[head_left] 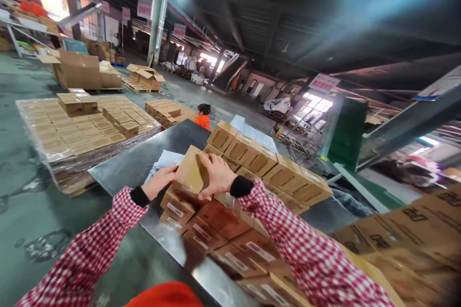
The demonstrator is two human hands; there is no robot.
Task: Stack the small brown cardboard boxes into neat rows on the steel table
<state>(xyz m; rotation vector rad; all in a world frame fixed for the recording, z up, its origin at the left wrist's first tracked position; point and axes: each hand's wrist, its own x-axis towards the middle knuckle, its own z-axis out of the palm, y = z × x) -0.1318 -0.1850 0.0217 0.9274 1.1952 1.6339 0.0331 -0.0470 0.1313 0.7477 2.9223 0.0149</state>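
**Two-Hand Hold on a Cardboard Carton [189, 168]**

Nearest to me, my red-and-white checked sleeves [302, 244] reach forward, one on each side. Between them, brown cartons with white labels [236, 261] stand packed together on a metal tabletop [144, 148]. At far right, a stack of larger printed cartons [406, 230] stands close by.

The cardboard carton is held, tilted, between my two hands above the left end of the labelled group; I cannot tell whether its base rests on that group. Right hand [219, 175]: fingers laid over the carton's right side, thumb spread apart and lower down. Left hand [160, 181]: fingertips against the left side; I cannot tell whether these fingers are spread or pressed together.

Just beyond the left hand lies a crumpled light-blue sheet [167, 159]. Beyond the right hand runs a raised row of printed boxes [259, 158].

Farther left, on the floor, is a film-wrapped pallet load [68, 129] of small boxes. Past the tabletop is a co-worker in orange [203, 120]. Behind the pallet load stands a large open box [79, 69].
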